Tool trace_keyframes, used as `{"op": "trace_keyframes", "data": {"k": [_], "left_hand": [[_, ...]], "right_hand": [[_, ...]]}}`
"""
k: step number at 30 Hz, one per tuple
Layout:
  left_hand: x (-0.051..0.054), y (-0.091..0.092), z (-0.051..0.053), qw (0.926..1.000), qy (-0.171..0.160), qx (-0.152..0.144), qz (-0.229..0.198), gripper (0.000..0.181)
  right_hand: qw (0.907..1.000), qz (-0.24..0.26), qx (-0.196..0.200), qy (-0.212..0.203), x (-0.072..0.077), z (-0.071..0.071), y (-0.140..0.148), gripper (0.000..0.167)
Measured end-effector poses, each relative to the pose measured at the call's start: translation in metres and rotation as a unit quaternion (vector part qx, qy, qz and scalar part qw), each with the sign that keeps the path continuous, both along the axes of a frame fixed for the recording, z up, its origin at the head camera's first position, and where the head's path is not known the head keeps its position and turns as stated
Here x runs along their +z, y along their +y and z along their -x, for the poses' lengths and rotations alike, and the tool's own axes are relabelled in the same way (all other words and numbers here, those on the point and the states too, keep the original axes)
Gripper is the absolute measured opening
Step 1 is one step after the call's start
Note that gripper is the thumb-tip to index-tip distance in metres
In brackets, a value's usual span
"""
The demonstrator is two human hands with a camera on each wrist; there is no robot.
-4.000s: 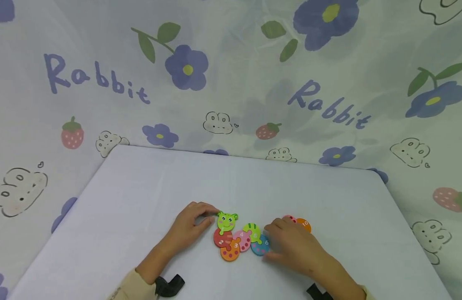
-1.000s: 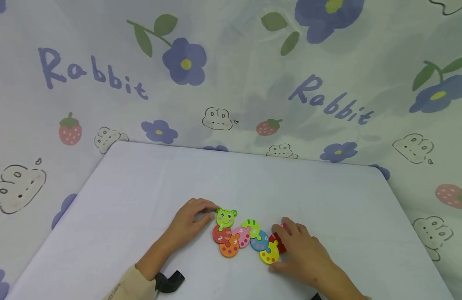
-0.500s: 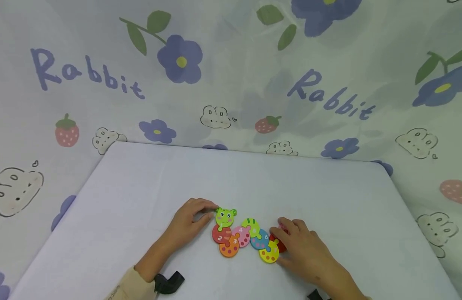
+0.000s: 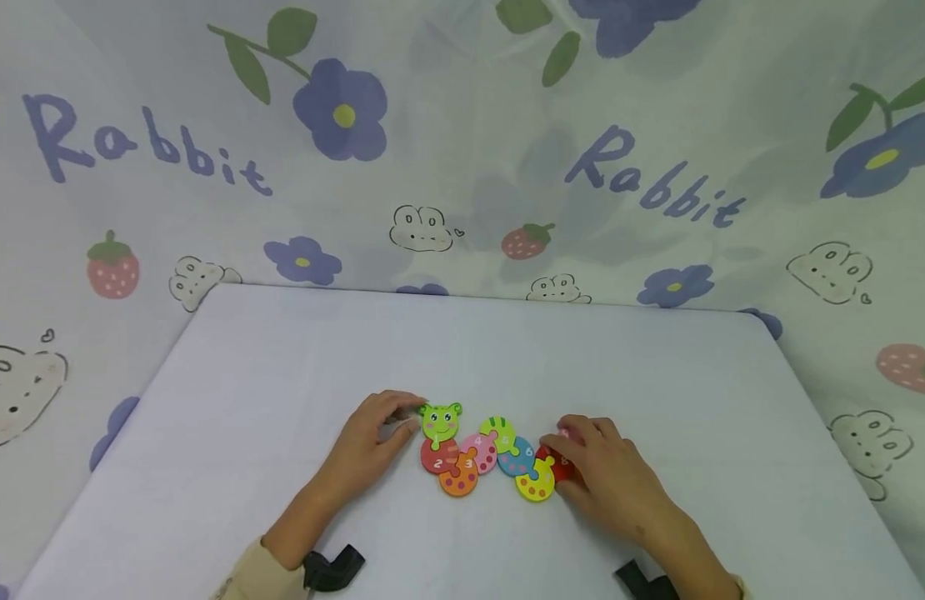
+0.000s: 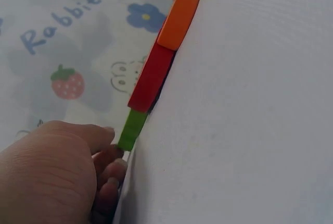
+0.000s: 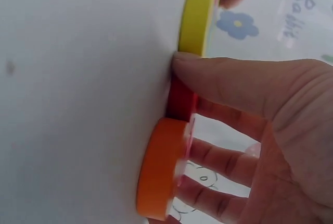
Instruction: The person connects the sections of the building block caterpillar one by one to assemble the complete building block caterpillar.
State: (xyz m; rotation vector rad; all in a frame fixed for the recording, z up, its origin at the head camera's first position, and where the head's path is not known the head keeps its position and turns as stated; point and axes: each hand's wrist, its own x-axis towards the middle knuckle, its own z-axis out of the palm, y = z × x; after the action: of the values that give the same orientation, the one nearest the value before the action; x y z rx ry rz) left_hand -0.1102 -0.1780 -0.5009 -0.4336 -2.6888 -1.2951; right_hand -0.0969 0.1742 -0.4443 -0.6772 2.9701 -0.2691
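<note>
A caterpillar number puzzle lies on the white table, its round pieces joined in a wavy row. My left hand (image 4: pixel 367 440) holds the edge of the green head piece (image 4: pixel 440 423) with thumb and index finger. Red piece 2 (image 4: pixel 437 457), orange piece 3 (image 4: pixel 458 477), pink piece 4 (image 4: pixel 481 453), a green striped piece (image 4: pixel 497 432), blue piece 6 (image 4: pixel 517 457) and a yellow dotted piece (image 4: pixel 534 483) follow. At the right end my right hand (image 4: pixel 616 479) grips red piece 8 (image 6: pixel 182 99), partly covering it. An orange piece (image 6: pixel 161 166) and pink piece sit under those fingers.
The white tabletop (image 4: pixel 320 350) reaches back to a curtain (image 4: pixel 447 167) printed with flowers, strawberries and rabbits. Black wrist mounts (image 4: pixel 335 568) show near both forearms.
Over four seconds my right hand has left blue piece 6, the yellow piece has joined the row, and red piece 8 has come against it. My left hand stays at the head piece.
</note>
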Motion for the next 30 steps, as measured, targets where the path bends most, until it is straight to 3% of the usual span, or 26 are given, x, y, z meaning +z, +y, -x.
{"op": "trace_keyframes", "data": {"k": [7,13,19,30], "left_hand": [[0.001,0.001,0.003,1.0,-0.001,-0.001,0.002,0.037],[-0.001,0.0,0.003,0.9998,0.018,0.006,0.006,0.038],[0.001,0.0,0.0,0.9995,0.026,0.006,0.019,0.032],[-0.002,0.001,0.003,0.9996,0.018,0.003,0.022,0.031]], "right_hand": [[0.9998,0.013,-0.014,0.0,-0.006,0.005,0.002,0.059],[0.9994,0.022,-0.027,-0.004,-0.011,0.013,0.004,0.067],[0.9995,0.022,-0.018,-0.013,-0.01,0.018,0.006,0.064],[0.9948,0.085,-0.042,-0.038,-0.017,0.029,0.018,0.071]]}}
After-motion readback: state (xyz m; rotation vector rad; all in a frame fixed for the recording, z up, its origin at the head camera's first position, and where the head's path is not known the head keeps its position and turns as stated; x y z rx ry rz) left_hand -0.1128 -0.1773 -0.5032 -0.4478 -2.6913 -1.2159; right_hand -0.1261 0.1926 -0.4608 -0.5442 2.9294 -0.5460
